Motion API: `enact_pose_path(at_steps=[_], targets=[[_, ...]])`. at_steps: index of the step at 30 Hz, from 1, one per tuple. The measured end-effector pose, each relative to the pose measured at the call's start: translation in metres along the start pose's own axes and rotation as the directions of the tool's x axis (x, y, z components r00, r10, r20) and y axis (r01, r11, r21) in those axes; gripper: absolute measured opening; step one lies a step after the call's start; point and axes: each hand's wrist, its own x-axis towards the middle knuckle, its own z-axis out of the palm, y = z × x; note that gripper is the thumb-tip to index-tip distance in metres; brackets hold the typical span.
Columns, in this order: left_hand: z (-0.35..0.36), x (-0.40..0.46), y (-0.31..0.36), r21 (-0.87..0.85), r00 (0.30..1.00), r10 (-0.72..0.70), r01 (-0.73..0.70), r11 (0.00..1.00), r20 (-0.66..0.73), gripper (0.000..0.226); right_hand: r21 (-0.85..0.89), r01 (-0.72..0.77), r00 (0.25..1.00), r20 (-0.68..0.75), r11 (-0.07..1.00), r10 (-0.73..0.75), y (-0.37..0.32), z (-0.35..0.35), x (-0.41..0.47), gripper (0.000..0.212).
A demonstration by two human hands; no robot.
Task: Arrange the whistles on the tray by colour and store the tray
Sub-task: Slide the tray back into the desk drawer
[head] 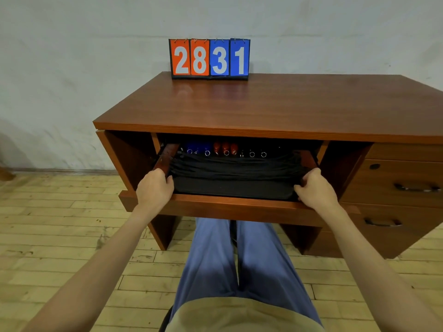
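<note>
Whistles [217, 148] lie grouped blue, red, then black along the back of the tray [236, 186], partly under the desk [263, 106] top, so sorting looks finished. Left hand [154, 186] and right hand [315, 188] each grip a front corner, probably so the tray slides in straight beneath the desk.

A flip scoreboard [209, 59] is standing at the back edge of the table [263, 104], against a pale wall [72, 56]. Its two orange cards are showing 2 and 8, and its two blue cards 3 and 1. On the right side of the table, drawers [398, 188] with dark handles are sitting closed. A wooden plank floor [60, 224] is stretching out below. Blue trousers [227, 264] are showing under the table's front edge, and a tan shirt hem [239, 317] is filling the bottom of the view.
</note>
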Motion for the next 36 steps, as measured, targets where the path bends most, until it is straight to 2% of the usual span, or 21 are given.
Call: enact_pose_path(at_steps=[5,8,11,14,16,18,21,23,29,36], targets=[[0.001,-0.01,-0.006,0.022,0.993,0.028,-0.026,0.999,-0.118,0.037,-0.203,0.05,0.979,-0.181,0.978,-0.088,-0.006,-0.005,-0.018,0.033],[0.003,-0.028,-0.006,0.032,0.978,0.004,0.003,0.999,-0.209,0.04,-0.149,0.051,0.903,-0.416,0.988,-0.109,-0.007,0.0,-0.034,0.034],[0.009,-0.048,-0.006,0.03,0.973,-0.043,0.051,0.998,-0.226,0.062,-0.106,-0.037,0.841,-0.54,0.994,-0.027,-0.005,0.021,-0.05,0.045],[0.014,-0.065,0.001,-0.134,0.966,-0.198,0.177,0.975,-0.164,0.081,0.035,-0.135,0.836,-0.532,0.99,0.133,-0.002,0.044,-0.067,0.067],[0.015,-0.075,0.008,-0.283,0.943,-0.303,0.254,0.925,-0.142,0.09,0.174,-0.166,0.829,-0.508,0.971,0.233,-0.003,0.053,-0.076,0.082],[0.019,-0.082,0.013,-0.431,0.924,-0.366,0.287,0.855,-0.111,0.096,0.311,-0.166,0.82,-0.484,0.936,0.306,-0.004,0.057,-0.079,0.093],[0.024,-0.084,0.021,-0.624,0.897,-0.441,0.354,0.696,0.016,0.099,0.38,-0.119,0.821,-0.482,0.917,0.306,-0.006,0.06,-0.074,0.094],[0.026,-0.081,0.023,-0.656,0.894,-0.446,0.361,0.663,0.04,0.097,0.39,-0.102,0.83,-0.474,0.915,0.294,-0.005,0.063,-0.069,0.091],[0.032,-0.062,0.026,-0.658,0.914,-0.402,0.331,0.676,0.048,0.096,0.423,-0.019,0.848,-0.473,0.906,0.238,-0.006,0.068,-0.052,0.089],[0.04,-0.021,0.042,-0.67,0.903,-0.419,0.371,0.643,0.097,0.092,0.531,-0.055,0.846,-0.426,0.846,0.322,-0.022,0.067,-0.011,0.094]])
